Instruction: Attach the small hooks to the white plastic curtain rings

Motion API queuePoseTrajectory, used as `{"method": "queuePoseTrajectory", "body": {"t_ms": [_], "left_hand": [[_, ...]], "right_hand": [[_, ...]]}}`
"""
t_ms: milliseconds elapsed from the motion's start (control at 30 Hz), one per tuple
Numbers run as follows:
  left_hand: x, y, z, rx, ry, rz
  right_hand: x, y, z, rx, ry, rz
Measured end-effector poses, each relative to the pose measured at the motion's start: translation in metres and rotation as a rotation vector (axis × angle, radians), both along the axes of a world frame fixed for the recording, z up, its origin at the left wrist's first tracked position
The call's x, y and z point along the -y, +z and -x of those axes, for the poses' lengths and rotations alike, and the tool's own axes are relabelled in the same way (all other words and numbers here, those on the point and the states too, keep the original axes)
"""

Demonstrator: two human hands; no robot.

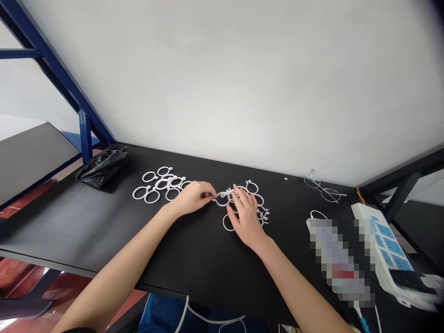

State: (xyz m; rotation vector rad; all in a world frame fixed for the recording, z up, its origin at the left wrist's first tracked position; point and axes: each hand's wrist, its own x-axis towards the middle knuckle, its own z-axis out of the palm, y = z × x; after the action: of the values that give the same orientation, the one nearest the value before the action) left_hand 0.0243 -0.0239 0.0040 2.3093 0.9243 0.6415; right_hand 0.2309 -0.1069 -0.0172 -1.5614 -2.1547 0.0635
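Note:
Two groups of white curtain rings with small eyelets lie on the black table (194, 245). My left hand (194, 196) reaches between the groups, thumb and fingertips closed on the edge of a white curtain ring (223, 205). Over the right group rests my right hand (245, 215), fingers stretched out and thumb apart, touching the rings and covering several of them. Another ring (224, 224) shows below its thumb, and one (257, 188) shows past its fingers. The left group of rings (151, 196) lies beyond my left wrist, partly hidden by that hand.
A crumpled black plastic bag (102, 167) lies at the back left. On the right are eyeglasses (328, 194), a blurred-out object (338, 261) with a cable, and a white power strip (385, 249). A white wall (243, 92) rises behind the table, with blue metal posts (85, 134) at left.

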Motion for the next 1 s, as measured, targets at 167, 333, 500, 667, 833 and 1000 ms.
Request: {"method": "queuePoseTrajectory", "body": {"t_ms": [167,333,500,667,833,1000], "left_hand": [[-0.003,0.000,0.006,-0.006,0.038,0.065],[-0.004,0.000,0.007,-0.018,0.039,0.080],[-0.004,0.003,0.008,-0.017,0.052,0.083],[-0.006,0.003,0.010,-0.003,0.063,0.074],[-0.007,0.001,0.011,-0.005,0.063,0.057],[-0.007,0.001,0.011,-0.015,0.072,0.055]], "right_hand": [[0.000,-0.001,-0.001,-0.037,-0.001,-0.001],[0.000,-0.001,-0.001,-0.054,-0.015,0.004],[0.000,-0.004,0.000,-0.072,-0.040,-0.007],[0.000,-0.007,0.000,-0.078,-0.061,-0.015],[-0.002,-0.009,-0.003,-0.070,-0.097,-0.026],[-0.002,-0.011,-0.003,-0.065,-0.114,-0.034]]}}
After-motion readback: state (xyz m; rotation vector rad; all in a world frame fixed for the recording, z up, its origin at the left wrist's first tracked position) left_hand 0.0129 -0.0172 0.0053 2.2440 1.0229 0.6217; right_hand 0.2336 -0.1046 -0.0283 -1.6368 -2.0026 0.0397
